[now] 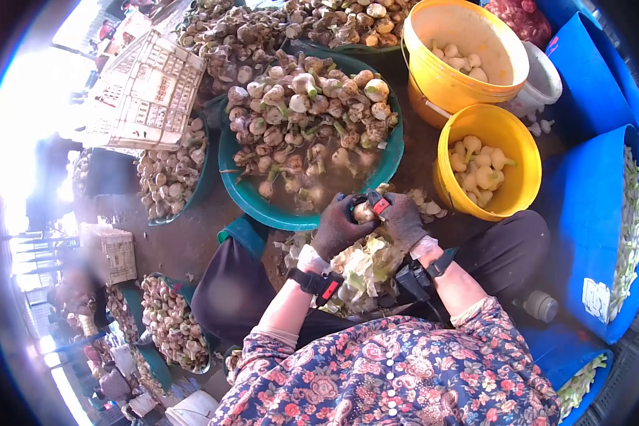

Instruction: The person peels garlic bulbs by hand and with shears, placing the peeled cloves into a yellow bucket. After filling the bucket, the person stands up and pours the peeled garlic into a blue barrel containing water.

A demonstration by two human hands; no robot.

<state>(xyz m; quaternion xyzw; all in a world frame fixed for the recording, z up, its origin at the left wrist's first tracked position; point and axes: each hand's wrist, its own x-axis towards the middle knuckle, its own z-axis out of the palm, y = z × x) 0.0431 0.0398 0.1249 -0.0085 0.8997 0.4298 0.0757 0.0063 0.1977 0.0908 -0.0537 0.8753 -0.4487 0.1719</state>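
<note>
- Harsh white daylight floods in beyond the floor's point(184, 245) left edge, burning out the background.
- Glare pales the crate point(138, 92) there.
- Hazy spots veil the dark trouser leg point(227, 284).
- Mid-floor light is gentler; the held bulb point(364, 212) shows little fine detail.
- Fisheye distortion bows the blue bin point(582, 227); corners go black.

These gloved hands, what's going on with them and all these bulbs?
A person's dark-gloved left hand and dark-gloved right hand hold a small pale round bulb between them. Pale papery scraps lie below. Just ahead, a round green basin holds dirt-stained bulbs and murky water; to its right, the nearer round yellow bucket holds clean-looking white bulbs.
</note>
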